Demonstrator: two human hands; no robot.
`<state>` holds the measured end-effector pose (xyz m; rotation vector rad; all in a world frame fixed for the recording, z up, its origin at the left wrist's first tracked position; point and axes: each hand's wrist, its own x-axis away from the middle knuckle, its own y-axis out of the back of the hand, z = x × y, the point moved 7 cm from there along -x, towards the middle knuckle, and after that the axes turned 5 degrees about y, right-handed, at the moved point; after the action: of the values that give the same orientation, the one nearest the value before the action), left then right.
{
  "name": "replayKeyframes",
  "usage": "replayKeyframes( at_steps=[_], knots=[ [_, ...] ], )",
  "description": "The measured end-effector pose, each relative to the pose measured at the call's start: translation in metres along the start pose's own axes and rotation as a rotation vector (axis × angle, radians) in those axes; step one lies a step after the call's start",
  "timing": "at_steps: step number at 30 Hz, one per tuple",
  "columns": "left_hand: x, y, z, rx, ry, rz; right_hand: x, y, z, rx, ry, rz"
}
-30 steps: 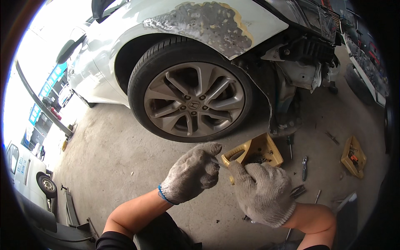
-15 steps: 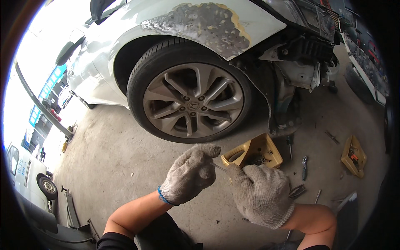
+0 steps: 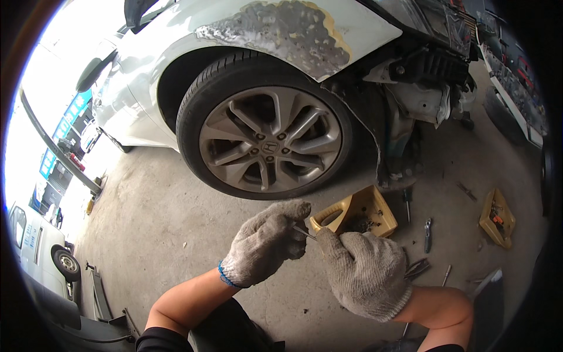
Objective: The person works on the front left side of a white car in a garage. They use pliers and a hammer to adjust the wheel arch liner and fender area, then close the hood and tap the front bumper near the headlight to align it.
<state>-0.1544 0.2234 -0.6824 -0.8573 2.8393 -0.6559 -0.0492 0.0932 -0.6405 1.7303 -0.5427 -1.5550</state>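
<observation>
A thin metal rod [image 3: 304,232] spans the gap between my two gloved hands, in front of the wheel. My left hand [image 3: 265,242], in a grey knit glove with a blue-edged cuff, is closed round one end. My right hand [image 3: 368,274], gloved likewise, pinches the other end between thumb and fingers. What kind of rod it is, I cannot make out. Just beyond my right hand stands a yellow cut-down plastic jug [image 3: 385,212] with a handle, holding small dark parts.
A white car's wheel [image 3: 267,138] stands ahead, under a fender [image 3: 375,38] with a sanded grey patch. On the floor at right lie a screwdriver [image 3: 408,204], a ratchet [image 3: 427,234], pliers [image 3: 417,268] and a second yellow container [image 3: 488,227]. A white van [image 3: 36,243] stands at left.
The rod now lies slightly differently between my hands, and more of it shows at the left fingers. The left hand has turned a little; the right has barely moved.
</observation>
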Motion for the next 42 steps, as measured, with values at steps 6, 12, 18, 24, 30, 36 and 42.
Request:
replayKeyframes(
  at_steps=[6, 12, 18, 24, 30, 36, 42],
  knots=[
    [0.001, -0.002, -0.008, -0.123, 0.025, 0.012, -0.002, 0.002, 0.002, 0.028, 0.031, 0.043],
    [0.004, 0.004, -0.007, -0.279, -0.004, -0.012, -0.001, 0.000, 0.002, 0.009, 0.042, 0.033],
    [0.004, 0.001, -0.002, -0.309, -0.024, -0.083, 0.001, -0.007, 0.000, -0.098, -0.037, 0.115],
    [0.003, -0.005, -0.003, -0.393, -0.006, -0.085, 0.002, -0.017, -0.013, -0.493, -0.186, 0.193],
    [0.003, -0.003, 0.007, -0.338, 0.052, -0.102, 0.009, -0.028, -0.015, -0.505, -0.167, 0.202],
    [0.002, 0.000, 0.010, -0.323, 0.092, -0.107, 0.003, -0.029, -0.010, -0.256, -0.060, 0.193],
    [-0.008, 0.008, 0.009, -0.520, 0.120, -0.052, 0.001, -0.023, -0.019, -0.364, -0.081, 0.178]
  ],
)
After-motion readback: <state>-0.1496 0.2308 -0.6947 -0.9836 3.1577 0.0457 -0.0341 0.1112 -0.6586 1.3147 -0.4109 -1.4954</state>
